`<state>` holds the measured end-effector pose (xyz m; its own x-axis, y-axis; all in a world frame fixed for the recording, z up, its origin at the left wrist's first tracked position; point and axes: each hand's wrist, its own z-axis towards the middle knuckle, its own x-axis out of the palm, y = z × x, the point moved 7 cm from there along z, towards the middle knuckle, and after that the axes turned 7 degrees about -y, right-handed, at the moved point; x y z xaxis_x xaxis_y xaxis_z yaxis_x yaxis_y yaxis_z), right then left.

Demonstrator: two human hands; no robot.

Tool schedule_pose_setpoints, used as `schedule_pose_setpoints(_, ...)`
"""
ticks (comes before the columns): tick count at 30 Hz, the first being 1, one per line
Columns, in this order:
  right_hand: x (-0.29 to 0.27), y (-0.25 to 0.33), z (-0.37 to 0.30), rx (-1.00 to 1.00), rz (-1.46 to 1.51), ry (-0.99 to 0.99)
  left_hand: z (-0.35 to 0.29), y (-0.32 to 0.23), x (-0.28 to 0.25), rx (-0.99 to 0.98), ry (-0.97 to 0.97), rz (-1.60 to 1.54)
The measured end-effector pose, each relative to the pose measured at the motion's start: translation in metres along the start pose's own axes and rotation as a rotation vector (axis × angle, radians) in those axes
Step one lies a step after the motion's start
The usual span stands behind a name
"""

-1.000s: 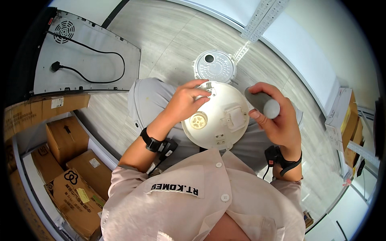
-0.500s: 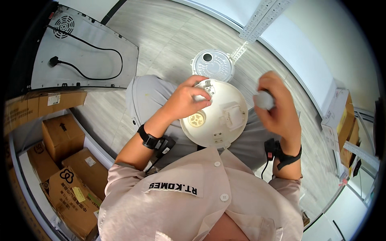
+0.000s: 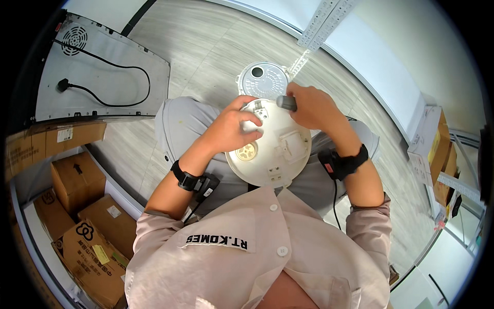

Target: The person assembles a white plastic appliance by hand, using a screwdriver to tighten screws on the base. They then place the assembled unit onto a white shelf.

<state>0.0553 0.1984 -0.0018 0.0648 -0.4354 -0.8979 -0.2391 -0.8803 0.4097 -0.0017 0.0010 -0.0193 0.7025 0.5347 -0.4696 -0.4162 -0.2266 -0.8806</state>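
A round white plastic shell (image 3: pixel 267 154) rests on my lap, its hollow side facing up. Inside it are a yellowish round fitting (image 3: pixel 247 151), a raised rectangular block (image 3: pixel 294 146) and a small metal-like bracket (image 3: pixel 260 110) near the far rim. My left hand (image 3: pixel 230 126) grips the shell's far-left rim, fingers curled around the bracket. In my right hand (image 3: pixel 316 109) is a short grey cylinder (image 3: pixel 286 103), held above the shell's far-right rim; its other end is hidden by the fingers. Just beyond the shell lies a round grey disc (image 3: pixel 265 82) with a dark hole.
At the left stands a metal appliance panel (image 3: pixel 108 69) with a black cable and plug (image 3: pixel 63 85). Cardboard boxes (image 3: pixel 80 177) fill a shelf at lower left. More cartons (image 3: pixel 437 149) sit at the right, and a perforated metal upright (image 3: pixel 327 23) rises at the back.
My right hand has moved left with the grey cylinder, from beside the shell to over its far-right rim. My left hand keeps its hold on the shell.
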Motion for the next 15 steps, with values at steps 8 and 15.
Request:
schedule_pose_setpoints(8,0.026,0.014,0.03,-0.134,0.052,0.123,-0.003,0.005,-0.007,-0.05,-0.073,0.064)
schedule_pose_setpoints(15,0.024,0.015,0.026,-0.212,0.153,0.025,-0.004,-0.065,-0.024,0.128,-0.205,0.481)
